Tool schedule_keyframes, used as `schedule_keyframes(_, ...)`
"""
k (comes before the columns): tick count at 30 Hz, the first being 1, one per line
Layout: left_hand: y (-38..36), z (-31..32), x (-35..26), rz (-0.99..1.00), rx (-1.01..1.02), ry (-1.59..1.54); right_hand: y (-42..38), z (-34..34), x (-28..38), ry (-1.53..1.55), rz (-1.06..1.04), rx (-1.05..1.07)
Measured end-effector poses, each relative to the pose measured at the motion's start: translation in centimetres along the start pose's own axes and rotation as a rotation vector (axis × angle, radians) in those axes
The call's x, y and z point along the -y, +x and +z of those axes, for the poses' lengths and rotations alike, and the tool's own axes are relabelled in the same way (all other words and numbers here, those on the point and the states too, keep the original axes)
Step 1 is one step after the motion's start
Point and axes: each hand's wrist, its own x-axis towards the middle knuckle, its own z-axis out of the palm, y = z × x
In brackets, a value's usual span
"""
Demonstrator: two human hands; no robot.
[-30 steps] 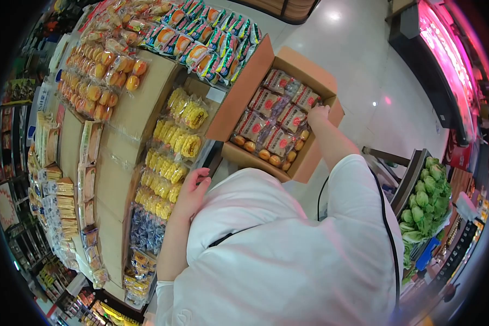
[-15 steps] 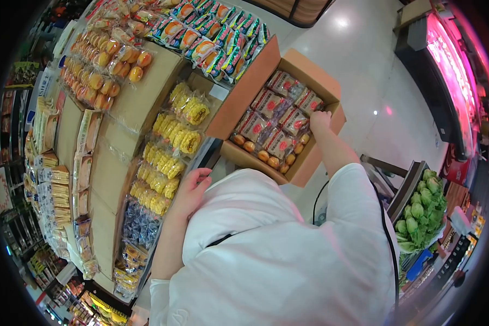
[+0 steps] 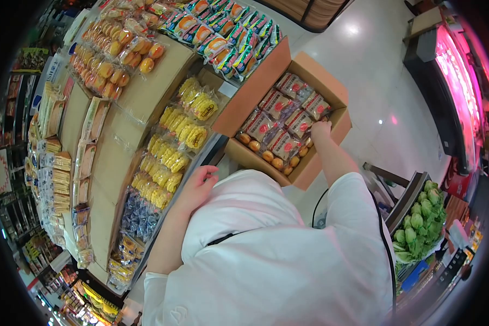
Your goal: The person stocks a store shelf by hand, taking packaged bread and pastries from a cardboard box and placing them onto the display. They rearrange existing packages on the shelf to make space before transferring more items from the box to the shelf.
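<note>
An open cardboard box (image 3: 239, 151) holds clear packs (image 3: 275, 103) with white and red labels and round brown buns (image 3: 277, 163). Inside its right side, my right hand (image 3: 320, 130) rests with curled fingers at the packs; what the fingertips hold, if anything, is hidden. My left hand (image 3: 199, 187) hovers near my stomach, beside the shelf edge, its fingers apart and nothing in it. Yellow packaged snacks (image 3: 192, 133) lie in rows on the shelf to the left of the box.
Packs of orange buns (image 3: 104, 70) and a bare brown shelf board (image 3: 111, 130) are on the left. Colourful packets (image 3: 223, 41) lie beyond the box. A crate of green vegetables (image 3: 418, 220) stands at the right, below a pink-lit display case (image 3: 453, 81).
The view has shifted slightly, so the box and shelves appear a little further right and lower. My right hand is still in the box, and my left hand remains free near my stomach.
</note>
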Motion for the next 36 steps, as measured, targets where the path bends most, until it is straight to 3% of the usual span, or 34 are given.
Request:
schedule_keyframes(2,0.0,-0.3,0.9,0.003,-0.001,0.033,1.6,3.0,1.0,-0.018,-0.015,0.022)
schedule_keyframes(8,-1.2,-0.9,2.1,0.011,-0.067,-0.025,-4.0,-2.3,1.0,0.037,-0.150,0.032)
schedule_keyframes(10,-1.4,-1.0,2.9,0.029,-0.091,0.025,-2.2,0.1,1.0,0.023,-0.136,0.052)
schedule_keyframes(15,-3.0,-1.5,3.7,-0.037,-0.099,0.040,-0.8,-2.1,2.3,-0.011,-0.106,0.275)
schedule_keyframes(17,-3.7,-1.9,4.3,0.026,-0.113,0.093,0.2,-2.4,3.5,-0.095,-0.059,0.361)
schedule_keyframes(20,-4.5,-2.4,6.5,0.032,-0.165,0.031,-4.8,-10.5,7.3,-0.220,-0.244,0.577)
schedule_keyframes(23,-5.8,-3.3,8.7,0.017,-0.155,-0.034,-12.1,-17.1,12.2,-0.190,-0.373,0.591)
schedule_keyframes(26,-6.8,-4.4,10.0,-0.002,-0.139,-0.041,-18.7,-20.1,16.5,0.052,-0.707,0.401)
schedule_keyframes(29,-8.4,-6.4,11.1,0.017,-0.100,-0.048,-24.1,-21.1,22.9,0.106,-0.990,0.376)
schedule_keyframes(32,-10.6,-8.9,13.8,0.118,-0.126,-0.065,-29.6,-21.1,29.2,0.412,-1.225,0.066)
schedule_keyframes(36,-16.2,-14.8,17.4,0.229,-0.296,-0.133,-35.5,-21.2,36.1,0.729,-1.308,0.048)
